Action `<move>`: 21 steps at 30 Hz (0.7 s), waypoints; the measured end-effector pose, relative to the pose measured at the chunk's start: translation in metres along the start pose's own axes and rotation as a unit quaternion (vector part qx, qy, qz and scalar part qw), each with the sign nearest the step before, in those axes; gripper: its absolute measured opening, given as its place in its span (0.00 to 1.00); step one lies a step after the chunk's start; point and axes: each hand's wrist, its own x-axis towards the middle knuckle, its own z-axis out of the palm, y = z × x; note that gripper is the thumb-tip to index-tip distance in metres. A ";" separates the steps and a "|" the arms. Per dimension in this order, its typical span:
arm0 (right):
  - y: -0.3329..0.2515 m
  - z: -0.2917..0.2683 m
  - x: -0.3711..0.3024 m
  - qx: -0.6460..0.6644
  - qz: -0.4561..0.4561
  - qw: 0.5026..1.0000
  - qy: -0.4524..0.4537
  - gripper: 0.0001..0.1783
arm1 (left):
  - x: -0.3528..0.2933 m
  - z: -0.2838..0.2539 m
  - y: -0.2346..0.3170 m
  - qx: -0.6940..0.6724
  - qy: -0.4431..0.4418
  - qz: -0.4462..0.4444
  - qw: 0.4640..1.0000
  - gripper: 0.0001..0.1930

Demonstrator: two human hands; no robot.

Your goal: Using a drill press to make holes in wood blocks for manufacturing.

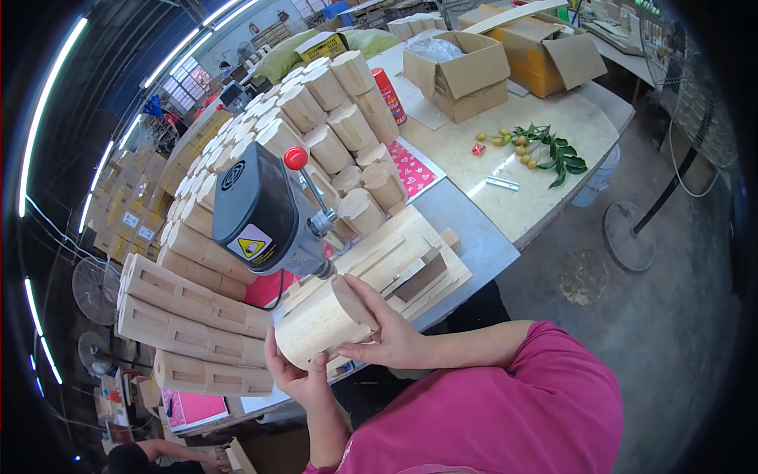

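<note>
Wooden block (pixel 320 320) in both hands, under drill press (pixel 264 213).

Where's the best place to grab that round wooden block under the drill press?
Probably by its curved sides, one hand from each side, as the left hand and right hand hold it now. The wooden block lies tilted on its side, too wide for a one-handed grip.

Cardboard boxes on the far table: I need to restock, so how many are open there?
2: a brown box at the table's far left, and an orange-sided box right beside it. More may be hidden behind.
</note>
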 end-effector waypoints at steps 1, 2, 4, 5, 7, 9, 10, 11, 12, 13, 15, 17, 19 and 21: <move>0.005 -0.003 0.000 0.003 -0.001 1.000 0.001 0.50 | -0.001 -0.005 0.002 0.003 -0.002 0.000 1.000 0.41; 0.006 -0.010 0.002 -0.093 -0.006 0.995 -0.020 0.47 | -0.003 -0.008 0.004 -0.003 -0.012 -0.036 0.999 0.39; -0.001 -0.019 0.002 -0.189 -0.010 0.981 -0.047 0.44 | -0.007 -0.019 0.005 -0.010 -0.016 -0.071 0.997 0.37; -0.009 -0.024 0.002 -0.227 0.083 0.965 -0.098 0.40 | -0.006 -0.030 0.001 -0.017 0.027 -0.085 0.996 0.35; -0.015 -0.040 0.002 -0.375 0.076 0.916 -0.120 0.33 | -0.002 -0.053 -0.002 -0.024 0.088 -0.109 0.990 0.32; -0.014 -0.071 0.004 -0.530 -0.117 0.839 -0.031 0.27 | 0.003 -0.077 -0.004 -0.032 0.142 -0.172 0.974 0.26; -0.025 -0.084 0.012 -0.581 -0.151 0.800 -0.020 0.27 | 0.002 -0.091 -0.008 -0.027 0.161 -0.185 0.969 0.25; -0.027 -0.096 0.017 -0.656 -0.160 0.738 -0.001 0.27 | 0.002 -0.101 -0.014 -0.022 0.181 -0.199 0.963 0.25; -0.027 -0.110 0.020 -0.683 -0.155 0.713 -0.019 0.24 | 0.002 -0.103 -0.015 -0.010 0.176 -0.222 0.959 0.24; -0.024 -0.122 0.021 -0.711 -0.152 0.685 -0.036 0.22 | 0.003 -0.104 -0.018 -0.001 0.168 -0.246 0.955 0.24; -0.013 -0.140 0.022 -0.622 -0.041 0.779 -0.068 0.19 | 0.003 -0.098 -0.025 0.004 0.155 -0.280 0.947 0.25; -0.002 -0.137 0.025 -0.524 0.064 0.845 -0.080 0.16 | -0.001 -0.090 -0.039 0.021 0.151 -0.288 0.945 0.27; -0.001 -0.122 0.024 -0.533 0.031 0.842 -0.079 0.12 | -0.008 -0.086 -0.047 0.017 0.170 -0.296 0.940 0.27; 0.003 -0.121 0.018 -0.497 0.047 0.863 -0.071 0.12 | -0.012 -0.082 -0.051 0.010 0.172 -0.300 0.938 0.28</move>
